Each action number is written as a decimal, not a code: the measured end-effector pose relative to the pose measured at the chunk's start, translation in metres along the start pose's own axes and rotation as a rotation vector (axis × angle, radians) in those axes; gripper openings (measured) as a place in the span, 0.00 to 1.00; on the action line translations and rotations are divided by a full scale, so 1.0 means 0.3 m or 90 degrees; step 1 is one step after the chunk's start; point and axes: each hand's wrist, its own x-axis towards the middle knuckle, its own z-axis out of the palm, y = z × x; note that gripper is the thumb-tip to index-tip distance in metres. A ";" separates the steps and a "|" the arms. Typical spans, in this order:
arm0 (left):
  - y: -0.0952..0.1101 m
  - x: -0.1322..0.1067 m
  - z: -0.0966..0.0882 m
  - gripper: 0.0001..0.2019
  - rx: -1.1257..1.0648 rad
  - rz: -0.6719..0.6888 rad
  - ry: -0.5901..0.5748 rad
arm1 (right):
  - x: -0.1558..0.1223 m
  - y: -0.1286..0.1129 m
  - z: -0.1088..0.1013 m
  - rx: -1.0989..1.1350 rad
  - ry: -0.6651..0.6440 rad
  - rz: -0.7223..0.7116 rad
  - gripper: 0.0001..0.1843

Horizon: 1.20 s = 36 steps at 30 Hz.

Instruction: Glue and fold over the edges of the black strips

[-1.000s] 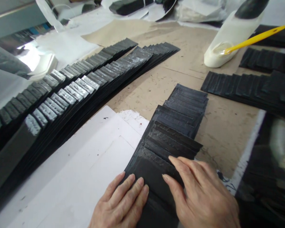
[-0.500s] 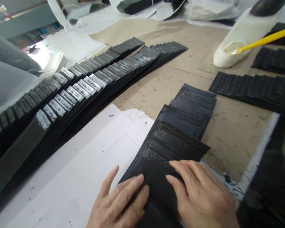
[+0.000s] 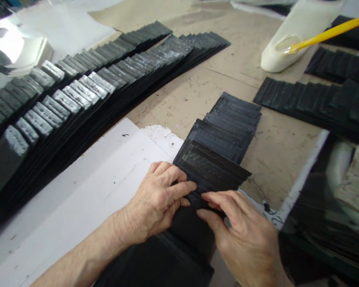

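Note:
Black flat pieces, which look like leather or coated fabric, overlap in a stepped row running away from me. At the near end of this row both hands are on one black piece. My left hand has its fingers curled together, with the tips on the piece's far edge. My right hand grips the right side of that edge between thumb and bent fingers. The fingertips of both hands nearly meet. Another dark piece lies below, nearest to me.
Two long fanned rows of black strips with glossy ends stretch along the left. White paper covers the table beside me. A pale bottle with a cut opening holds a yellow-handled tool. More black pieces lie at right.
My left hand has moved up and forward to the piece's far edge, its fingers now more curled. My right hand stays at the right side of that edge. The view has shifted slightly.

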 end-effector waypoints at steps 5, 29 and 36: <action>-0.009 -0.012 0.005 0.07 -0.069 -0.023 0.017 | -0.002 0.002 -0.010 -0.006 0.003 -0.023 0.06; -0.093 -0.022 -0.016 0.17 -0.059 0.180 -0.065 | -0.062 0.000 0.001 -0.143 -0.017 -0.229 0.14; -0.103 -0.027 -0.025 0.20 -0.021 0.218 -0.110 | -0.050 -0.006 -0.004 -0.188 -0.022 -0.253 0.15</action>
